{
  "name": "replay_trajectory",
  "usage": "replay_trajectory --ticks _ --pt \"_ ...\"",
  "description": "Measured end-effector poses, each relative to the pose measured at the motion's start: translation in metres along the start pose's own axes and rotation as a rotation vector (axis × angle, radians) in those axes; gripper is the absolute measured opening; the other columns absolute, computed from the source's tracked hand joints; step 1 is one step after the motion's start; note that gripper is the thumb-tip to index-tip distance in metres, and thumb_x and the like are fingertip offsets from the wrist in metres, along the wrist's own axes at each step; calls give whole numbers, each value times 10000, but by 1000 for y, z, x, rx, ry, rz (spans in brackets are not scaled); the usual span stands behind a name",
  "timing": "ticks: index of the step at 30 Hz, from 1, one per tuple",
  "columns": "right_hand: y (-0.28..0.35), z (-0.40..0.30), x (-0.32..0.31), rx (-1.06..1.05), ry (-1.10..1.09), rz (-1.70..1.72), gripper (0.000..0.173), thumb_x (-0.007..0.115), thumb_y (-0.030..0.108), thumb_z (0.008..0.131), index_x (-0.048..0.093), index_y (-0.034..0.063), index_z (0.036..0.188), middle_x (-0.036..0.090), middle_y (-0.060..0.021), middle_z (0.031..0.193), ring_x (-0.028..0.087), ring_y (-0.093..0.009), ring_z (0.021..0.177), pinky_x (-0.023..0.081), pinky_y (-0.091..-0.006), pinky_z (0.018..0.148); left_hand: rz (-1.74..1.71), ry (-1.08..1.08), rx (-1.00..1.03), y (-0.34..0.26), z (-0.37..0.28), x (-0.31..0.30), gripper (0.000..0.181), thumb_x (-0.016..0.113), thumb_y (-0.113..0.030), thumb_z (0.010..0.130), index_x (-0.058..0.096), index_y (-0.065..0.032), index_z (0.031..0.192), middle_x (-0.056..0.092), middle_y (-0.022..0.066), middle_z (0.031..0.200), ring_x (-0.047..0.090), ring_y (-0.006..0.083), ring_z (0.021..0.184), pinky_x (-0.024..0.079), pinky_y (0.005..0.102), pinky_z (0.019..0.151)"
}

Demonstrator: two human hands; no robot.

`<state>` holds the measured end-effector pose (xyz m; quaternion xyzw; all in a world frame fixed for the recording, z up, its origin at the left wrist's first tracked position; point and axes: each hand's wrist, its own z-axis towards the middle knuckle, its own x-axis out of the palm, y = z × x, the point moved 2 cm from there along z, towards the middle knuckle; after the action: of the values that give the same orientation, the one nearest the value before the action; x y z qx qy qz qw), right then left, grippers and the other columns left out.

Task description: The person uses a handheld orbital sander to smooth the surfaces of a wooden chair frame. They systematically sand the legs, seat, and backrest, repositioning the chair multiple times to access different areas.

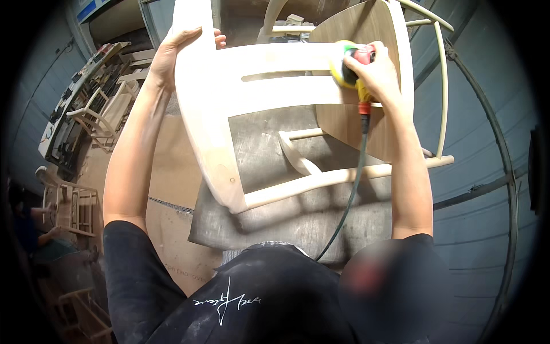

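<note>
A pale wooden chair (210,107) lies on its side on a dark-covered work surface (275,228). My left hand (172,56) grips the broad top rail of its back, thumb on the near face and fingertips showing past the far edge. In my right hand (376,71) is a red and yellow handheld power sander (354,64), its round pad against the slotted back splat (283,90) close to the wooden seat (343,124). A green hose (354,185) runs down from the sander towards my body.
More wooden chairs (107,116) stand at the left beside a long cluttered bench (77,90). Another person (32,228) is at the far left by a chair. A metal-framed panel wall (477,206) rises on the right. Further chair parts and small items lie behind the chair.
</note>
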<state>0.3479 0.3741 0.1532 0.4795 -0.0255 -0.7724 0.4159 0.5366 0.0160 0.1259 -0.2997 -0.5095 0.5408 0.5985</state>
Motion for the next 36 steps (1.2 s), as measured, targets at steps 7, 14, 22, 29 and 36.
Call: replay_trajectory --ticks 7,14,22,29,36 --pt "89 -33 15 -105 286 476 673 837 448 711 548 45 1165 687 -197 1018 677 -351 970 527 -415 889 15 25 44 2 1 2 514 575 -357 985 587 77 1261 677 200 1169 672 281 1115 541 397 1022" --pt "195 -154 39 -651 326 265 470 766 226 776 551 108 1177 581 -226 967 653 -422 786 555 -468 677 62 88 122 -1 7 0 467 545 -366 1010 629 67 1165 699 163 1047 711 214 969 592 339 911" --pt "194 -138 36 -538 237 217 470 792 189 777 552 80 1166 592 -201 986 644 -394 856 541 -447 726 -462 263 185 13 -4 13 795 163 -615 1053 588 26 1254 686 160 1106 683 231 985 587 361 874" --pt "236 -57 28 -578 159 176 531 813 295 758 532 58 1142 609 -242 981 636 -432 907 528 -469 811 -855 257 175 39 -40 38 495 274 -319 1094 493 18 1384 599 185 1329 624 289 1177 509 436 1050" --pt "270 20 31 -571 76 144 549 850 374 743 604 36 1099 674 -138 935 669 -222 850 546 -353 806 -689 77 38 66 -95 53 700 198 -578 1073 405 -59 1495 548 82 1396 556 174 1232 465 322 1056"
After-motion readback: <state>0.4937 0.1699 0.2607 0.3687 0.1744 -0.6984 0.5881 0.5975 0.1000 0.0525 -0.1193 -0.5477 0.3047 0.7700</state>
